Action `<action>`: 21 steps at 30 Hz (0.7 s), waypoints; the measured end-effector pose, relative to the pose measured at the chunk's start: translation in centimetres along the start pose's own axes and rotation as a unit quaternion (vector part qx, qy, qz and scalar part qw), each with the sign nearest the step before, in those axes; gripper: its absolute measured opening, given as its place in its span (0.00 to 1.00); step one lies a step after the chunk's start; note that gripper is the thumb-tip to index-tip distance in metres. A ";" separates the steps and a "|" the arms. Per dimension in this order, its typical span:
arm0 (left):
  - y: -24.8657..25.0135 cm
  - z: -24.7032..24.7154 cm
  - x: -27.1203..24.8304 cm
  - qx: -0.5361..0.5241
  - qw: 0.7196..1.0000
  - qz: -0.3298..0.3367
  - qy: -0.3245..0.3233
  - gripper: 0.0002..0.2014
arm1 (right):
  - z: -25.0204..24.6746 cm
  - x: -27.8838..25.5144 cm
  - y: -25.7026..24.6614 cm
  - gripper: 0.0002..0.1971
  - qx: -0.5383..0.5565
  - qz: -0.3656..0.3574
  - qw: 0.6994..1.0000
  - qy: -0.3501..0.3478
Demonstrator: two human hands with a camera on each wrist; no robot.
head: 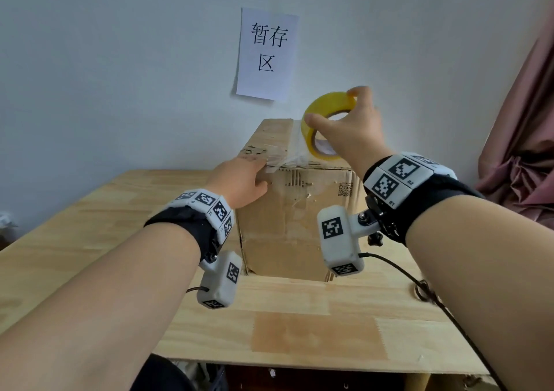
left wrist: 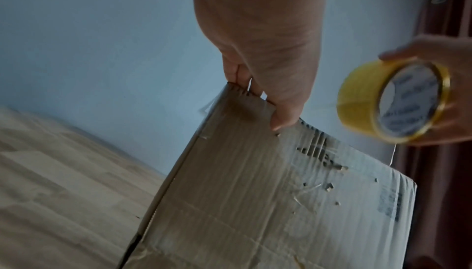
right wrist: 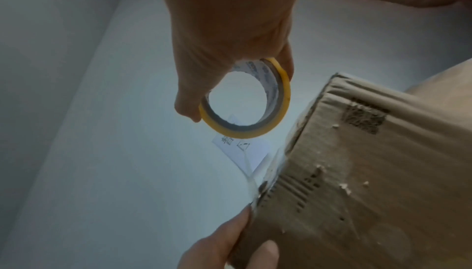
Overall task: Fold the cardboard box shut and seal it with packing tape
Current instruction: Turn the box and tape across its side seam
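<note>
On the left, the wooden table runs under the left forearm to the pale wall. The left hand lies on the near top edge of the cardboard box, fingers over the top and thumb against the front face — it pins the end of the clear tape strip down there. The box stands closed on the table, its front scuffed, with a small printed code near the upper right corner. On the wall above it hangs a paper sign with black characters. Right of that, the right hand holds the yellow packing tape roll just above the box top — thumb and fingers clasping its rim, the strip stretched from it. A pink curtain hangs at far right.
</note>
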State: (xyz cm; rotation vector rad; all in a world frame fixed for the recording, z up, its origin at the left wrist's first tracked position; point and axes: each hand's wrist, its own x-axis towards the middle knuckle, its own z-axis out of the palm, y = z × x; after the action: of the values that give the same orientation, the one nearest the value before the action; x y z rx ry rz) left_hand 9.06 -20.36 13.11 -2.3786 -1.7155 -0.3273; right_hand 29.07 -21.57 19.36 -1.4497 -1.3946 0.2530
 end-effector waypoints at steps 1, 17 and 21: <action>0.0 0.0 -0.1 0.003 1.000 -0.003 -0.003 0.28 | 0.1 0.0 -0.5 0.39 -0.009 -0.018 1.000 0.001; 1.4 -0.9 1.0 0.064 0.996 0.047 -0.027 0.29 | -1.3 0.4 3.3 0.43 -0.099 0.004 0.995 -0.008; 2.8 -1.3 1.7 0.121 0.990 0.048 -0.055 0.31 | -1.3 0.2 3.4 0.43 -0.097 0.007 0.995 -0.012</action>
State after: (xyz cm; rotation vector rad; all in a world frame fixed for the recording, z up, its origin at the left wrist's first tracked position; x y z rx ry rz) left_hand 12.15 -20.03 14.76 -2.3264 -1.5762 0.0283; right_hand 32.19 -21.25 17.41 -1.6203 -1.4618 0.1469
